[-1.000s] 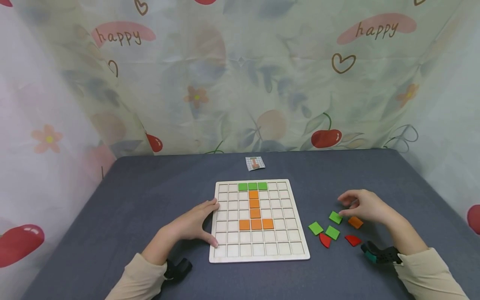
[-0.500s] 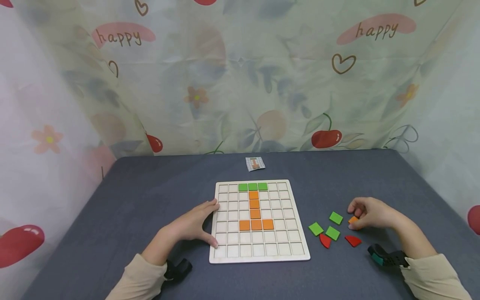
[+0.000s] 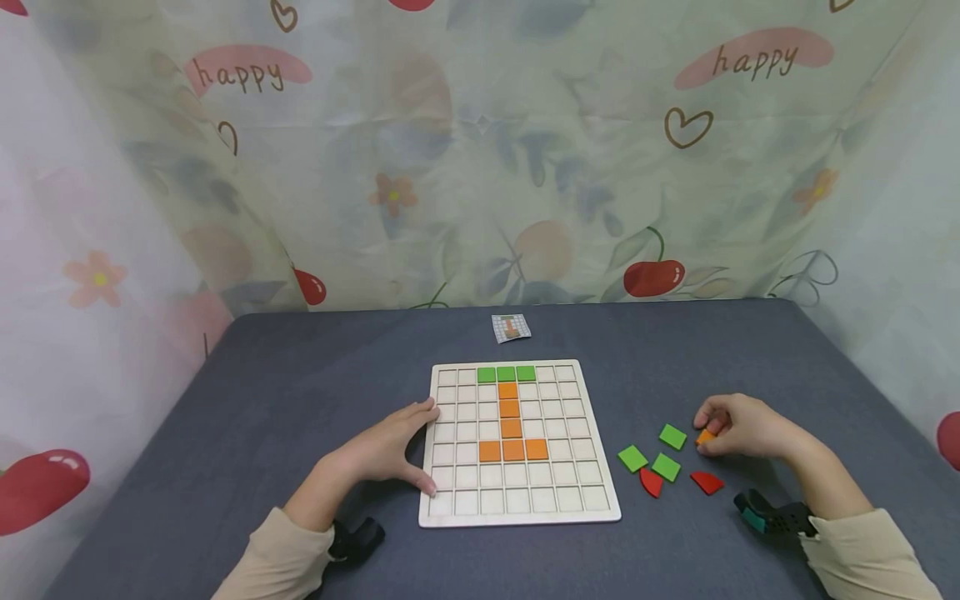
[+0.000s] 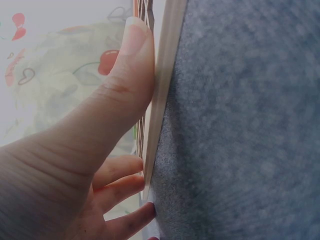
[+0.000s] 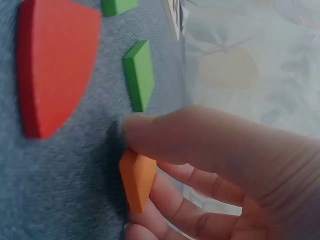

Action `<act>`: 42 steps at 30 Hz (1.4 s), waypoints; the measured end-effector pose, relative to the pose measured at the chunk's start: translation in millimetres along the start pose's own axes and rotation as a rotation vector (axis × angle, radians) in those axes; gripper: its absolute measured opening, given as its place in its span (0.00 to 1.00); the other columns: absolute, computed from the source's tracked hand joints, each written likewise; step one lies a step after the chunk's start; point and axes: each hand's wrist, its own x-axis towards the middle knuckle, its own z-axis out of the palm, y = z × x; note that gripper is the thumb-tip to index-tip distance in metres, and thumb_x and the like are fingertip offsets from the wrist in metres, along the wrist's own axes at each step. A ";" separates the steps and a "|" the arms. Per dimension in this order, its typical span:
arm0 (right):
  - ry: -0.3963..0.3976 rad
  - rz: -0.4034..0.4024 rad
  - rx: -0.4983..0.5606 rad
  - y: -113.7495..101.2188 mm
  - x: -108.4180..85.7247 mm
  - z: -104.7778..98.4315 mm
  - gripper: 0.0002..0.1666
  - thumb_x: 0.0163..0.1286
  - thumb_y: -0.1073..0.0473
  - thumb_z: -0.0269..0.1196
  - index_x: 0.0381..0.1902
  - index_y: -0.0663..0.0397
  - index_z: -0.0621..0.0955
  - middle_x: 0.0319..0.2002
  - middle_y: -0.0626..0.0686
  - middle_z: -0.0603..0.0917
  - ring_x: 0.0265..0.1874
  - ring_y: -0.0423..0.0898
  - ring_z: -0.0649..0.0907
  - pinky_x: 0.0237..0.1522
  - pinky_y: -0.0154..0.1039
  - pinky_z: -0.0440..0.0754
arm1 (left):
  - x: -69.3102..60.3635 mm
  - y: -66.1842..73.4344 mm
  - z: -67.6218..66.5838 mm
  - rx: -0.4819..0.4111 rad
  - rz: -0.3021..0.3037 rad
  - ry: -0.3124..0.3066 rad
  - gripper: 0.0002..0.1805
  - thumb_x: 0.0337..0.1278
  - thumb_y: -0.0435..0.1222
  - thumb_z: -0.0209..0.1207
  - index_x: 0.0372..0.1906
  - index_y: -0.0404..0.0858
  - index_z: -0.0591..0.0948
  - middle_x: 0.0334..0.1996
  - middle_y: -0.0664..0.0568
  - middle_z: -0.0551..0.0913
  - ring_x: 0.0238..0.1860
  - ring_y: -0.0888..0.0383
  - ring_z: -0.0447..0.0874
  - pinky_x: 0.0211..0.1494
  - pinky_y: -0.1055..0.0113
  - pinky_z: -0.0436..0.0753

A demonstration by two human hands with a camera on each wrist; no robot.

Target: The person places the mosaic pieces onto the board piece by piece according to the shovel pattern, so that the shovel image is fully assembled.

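A white gridded board (image 3: 489,498) lies on the table, with green tiles (image 3: 506,373) in a short row at its far edge. Below them, orange tiles (image 3: 510,408) run down a column and end in a crossing row. My left hand (image 3: 382,446) rests at the board's left edge, thumb and fingers spread along it; in the left wrist view the thumb (image 4: 132,65) lies along the rim. To the right, my right hand (image 3: 742,427) pinches an orange square tile (image 5: 138,180) between thumb and fingers, partly covering it. The tile is low, close to the cloth.
Loose green tiles (image 3: 672,437) and red quarter-round pieces (image 3: 707,482) lie between the board and my right hand. A small printed card (image 3: 512,327) with a grid pattern sits behind the board. A patterned curtain (image 3: 480,167) hangs past the table's far edge.
My right hand moved from above the green tile down and right to the orange tile and took hold of it. The left hand and board stayed in place.
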 end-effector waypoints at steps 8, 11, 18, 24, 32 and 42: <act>0.072 -0.020 -0.094 -12.0 1.0 0.3 0.18 0.52 0.57 0.70 0.38 0.61 0.79 0.32 0.50 0.80 0.27 0.34 0.74 0.27 0.30 0.74 | 0.7 -1.2 0.6 -0.006 0.000 -0.004 0.59 0.28 0.52 0.75 0.70 0.34 0.60 0.73 0.42 0.54 0.73 0.41 0.50 0.72 0.47 0.58; 0.091 -0.046 -0.104 -16.6 1.2 1.4 0.18 0.53 0.58 0.69 0.39 0.62 0.80 0.33 0.51 0.80 0.29 0.35 0.76 0.29 0.30 0.76 | 0.5 -1.5 0.9 -0.004 -0.001 -0.004 0.59 0.28 0.52 0.75 0.70 0.34 0.60 0.73 0.42 0.54 0.73 0.41 0.50 0.72 0.47 0.58; 0.157 -0.094 -0.114 -27.4 4.0 6.7 0.18 0.53 0.60 0.69 0.41 0.63 0.80 0.33 0.51 0.81 0.31 0.39 0.77 0.30 0.30 0.77 | -0.3 -1.6 0.3 0.002 0.006 0.000 0.59 0.28 0.52 0.75 0.69 0.33 0.60 0.73 0.41 0.54 0.73 0.41 0.51 0.71 0.47 0.59; 0.180 -0.109 -0.076 -39.7 6.7 14.3 0.18 0.54 0.59 0.69 0.40 0.63 0.81 0.34 0.51 0.83 0.30 0.34 0.77 0.31 0.29 0.77 | -1.2 -0.7 0.3 0.010 0.001 0.005 0.59 0.28 0.52 0.75 0.69 0.33 0.60 0.73 0.41 0.54 0.73 0.41 0.50 0.72 0.47 0.58; 0.201 -0.140 -0.057 -55.9 8.6 23.9 0.15 0.57 0.57 0.67 0.41 0.59 0.81 0.37 0.53 0.85 0.26 0.35 0.79 0.27 0.30 0.77 | -0.3 -0.5 1.3 0.009 -0.006 0.009 0.59 0.28 0.53 0.75 0.69 0.33 0.60 0.73 0.42 0.54 0.73 0.42 0.51 0.72 0.48 0.58; 0.173 -0.201 0.007 -73.8 11.4 38.0 0.12 0.60 0.60 0.65 0.41 0.57 0.82 0.37 0.53 0.82 0.22 0.35 0.80 0.27 0.29 0.78 | -0.5 -0.1 0.7 0.006 -0.012 0.007 0.59 0.28 0.52 0.74 0.70 0.34 0.60 0.73 0.42 0.54 0.73 0.42 0.51 0.72 0.48 0.58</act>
